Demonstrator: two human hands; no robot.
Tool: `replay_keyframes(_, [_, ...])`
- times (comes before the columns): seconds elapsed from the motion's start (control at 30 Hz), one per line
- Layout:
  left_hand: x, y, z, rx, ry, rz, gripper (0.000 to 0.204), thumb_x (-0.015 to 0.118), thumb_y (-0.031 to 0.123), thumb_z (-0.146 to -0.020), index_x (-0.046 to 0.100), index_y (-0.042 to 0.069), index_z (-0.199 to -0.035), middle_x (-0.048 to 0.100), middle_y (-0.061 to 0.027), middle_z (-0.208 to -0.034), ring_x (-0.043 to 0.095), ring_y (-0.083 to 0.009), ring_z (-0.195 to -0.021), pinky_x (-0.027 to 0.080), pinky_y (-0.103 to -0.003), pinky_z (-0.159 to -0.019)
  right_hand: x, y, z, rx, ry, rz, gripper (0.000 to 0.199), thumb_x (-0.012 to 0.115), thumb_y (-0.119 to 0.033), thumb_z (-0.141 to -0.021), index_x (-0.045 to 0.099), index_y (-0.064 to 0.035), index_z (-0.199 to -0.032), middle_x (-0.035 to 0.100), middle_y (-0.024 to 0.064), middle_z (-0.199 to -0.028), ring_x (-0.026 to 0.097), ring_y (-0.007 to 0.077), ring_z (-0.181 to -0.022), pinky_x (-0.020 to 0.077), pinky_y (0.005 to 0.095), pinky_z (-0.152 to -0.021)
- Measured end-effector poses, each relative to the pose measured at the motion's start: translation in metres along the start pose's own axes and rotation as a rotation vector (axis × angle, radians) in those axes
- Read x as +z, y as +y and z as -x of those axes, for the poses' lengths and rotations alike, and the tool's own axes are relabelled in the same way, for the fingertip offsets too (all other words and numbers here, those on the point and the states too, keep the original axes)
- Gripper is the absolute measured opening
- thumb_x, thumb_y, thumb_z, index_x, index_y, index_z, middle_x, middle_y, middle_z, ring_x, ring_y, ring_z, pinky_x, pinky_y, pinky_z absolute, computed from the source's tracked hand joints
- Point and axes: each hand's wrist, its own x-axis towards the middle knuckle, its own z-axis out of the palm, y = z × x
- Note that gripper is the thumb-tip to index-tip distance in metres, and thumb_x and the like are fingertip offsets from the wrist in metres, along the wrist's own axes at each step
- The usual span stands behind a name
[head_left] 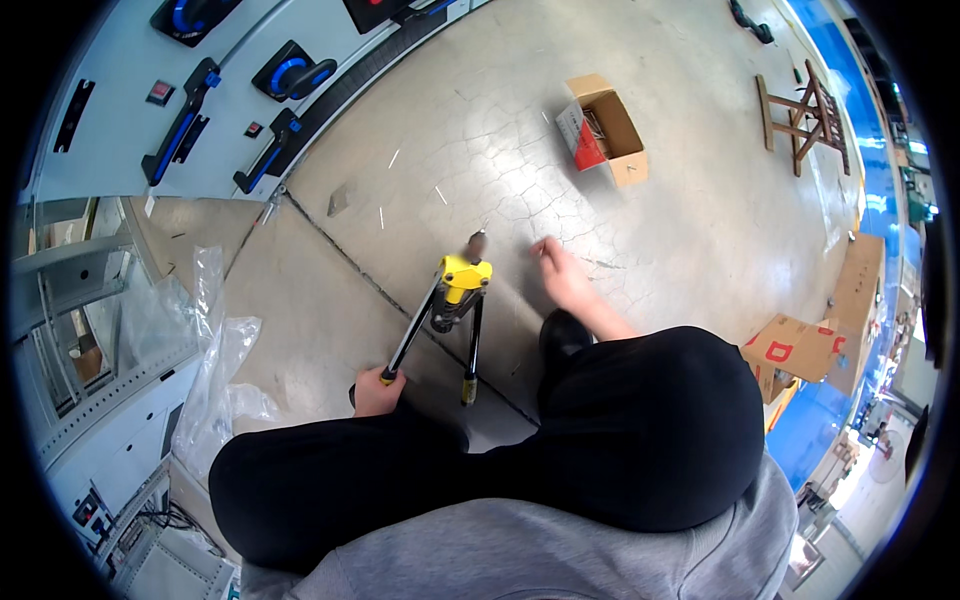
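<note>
My left hand (378, 391) is wrapped round the end of one long black handle of a lever hand riveter (462, 275) with a yellow head. The riveter's nose points away from me, and its other handle (470, 365) stands apart with nothing gripping it. To the right of the nose, my right hand (566, 280) is held above the floor with thumb and fingers pinched together. Whatever may be between those fingertips is too small to make out. An open cardboard box (628, 165) with a red and white side stands farther off, with some thin pieces inside.
Grey cabinet panels (225, 85) with black and blue handles stand at the upper left. Clear plastic wrap (205, 360) lies beside a metal frame on the left. A small wooden stool (808, 122) is at the far right, nearer me cardboard boxes (800, 350). Thin slivers (441, 195) dot the concrete floor.
</note>
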Motion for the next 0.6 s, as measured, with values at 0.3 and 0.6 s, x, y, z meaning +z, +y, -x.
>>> replay_keyframes(0.3, [-0.15, 0.009, -0.051, 0.226, 0.145, -0.111, 0.04, 0.075, 0.01, -0.085, 0.044, 0.002, -0.061, 0.041, -0.0096, -0.051, 0.042, -0.0126, -0.05, 0.035, -0.035, -0.051, 0.017, 0.034, 0.074, -0.556, 0.202, 0.318, 0.013, 0.066, -0.006, -0.075, 0.063, -0.0118, -0.086, 0.057, 0.0079, -0.079, 0.056, 0.0296, -0.08, 0.0423, 0.0408, -0.078])
replay_keyframes(0.6, [-0.274, 0.304, -0.076, 0.07, 0.16, -0.554, 0.03, 0.074, 0.018, -0.087, 0.059, -0.002, -0.07, 0.052, -0.0124, -0.055, 0.048, -0.0161, -0.052, 0.04, -0.038, -0.053, 0.017, 0.054, 0.049, -0.582, 0.17, 0.419, 0.008, 0.063, -0.013, -0.079, 0.062, -0.0141, -0.087, 0.057, 0.0052, -0.084, 0.054, 0.0263, -0.088, 0.0416, 0.0404, -0.08])
